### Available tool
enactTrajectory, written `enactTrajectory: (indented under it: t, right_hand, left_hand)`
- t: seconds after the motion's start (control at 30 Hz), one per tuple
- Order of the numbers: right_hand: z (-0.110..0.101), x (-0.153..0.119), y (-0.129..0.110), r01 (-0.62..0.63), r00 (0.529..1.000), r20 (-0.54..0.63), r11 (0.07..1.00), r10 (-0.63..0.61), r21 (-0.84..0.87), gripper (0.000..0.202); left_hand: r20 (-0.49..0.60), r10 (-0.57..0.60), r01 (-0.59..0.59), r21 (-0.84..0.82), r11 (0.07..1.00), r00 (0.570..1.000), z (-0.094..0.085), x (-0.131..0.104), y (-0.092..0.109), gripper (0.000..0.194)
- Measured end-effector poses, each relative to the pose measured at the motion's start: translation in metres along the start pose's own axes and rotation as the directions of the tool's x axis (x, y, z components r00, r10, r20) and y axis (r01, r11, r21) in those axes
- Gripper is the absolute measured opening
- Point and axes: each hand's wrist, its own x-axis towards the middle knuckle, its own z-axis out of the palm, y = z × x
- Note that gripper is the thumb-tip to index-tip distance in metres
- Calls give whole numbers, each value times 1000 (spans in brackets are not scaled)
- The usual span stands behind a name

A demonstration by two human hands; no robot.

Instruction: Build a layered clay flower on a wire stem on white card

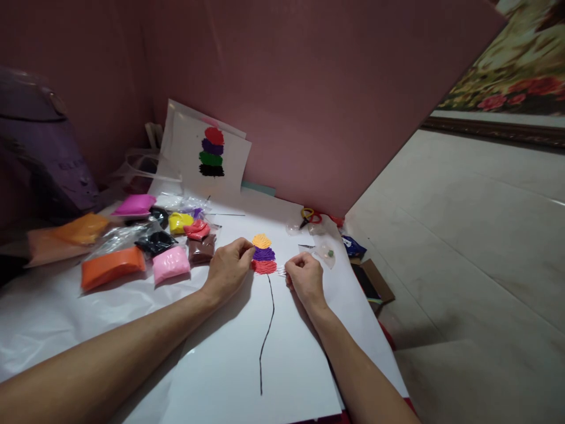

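Right hand [309, 280] curled, I hold a pale toothed tool [281, 271] between thumb and bent fingers, its tines just beside the right edge of the red band [265, 268]. My left hand [227, 268] has its fingertips drawn close together at the left edge of the stack; whether they pinch anything, I cannot tell. As far as I can judge, three bands are in place on the white sheet [220, 365]: yellow-orange [262, 241] on top, purple [263, 254] in the middle, red at the bottom, all with a ridged surface. Below them a thin dark line [273, 309] runs crookedly down the paper, with only bare white on either side. A propped sheet [180, 147] behind bears a taller stack of pink, red, purple, green and black, so mine has fewer layers. To my left lie packets, among them an orange packet [112, 268], a pink packet [171, 264] and a brown packet [202, 250], none of them in my hands. Scissors [308, 219] rest beyond my right hand.
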Motion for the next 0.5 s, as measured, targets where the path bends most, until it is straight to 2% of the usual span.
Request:
enactTrajectory:
  t: [0.23,0.5]
  right_hand:
    - [1,-2,-4,-9,1000,-27,998,7,-62,2]
    - [1,-3,-11,-37,999,-20,993,39,116,6]
  left_hand:
    - [-2,-8,8,6,1000,1000,0,0,1,18]
    - [4,4,-4,3,1000,1000,-1,0,1,18]
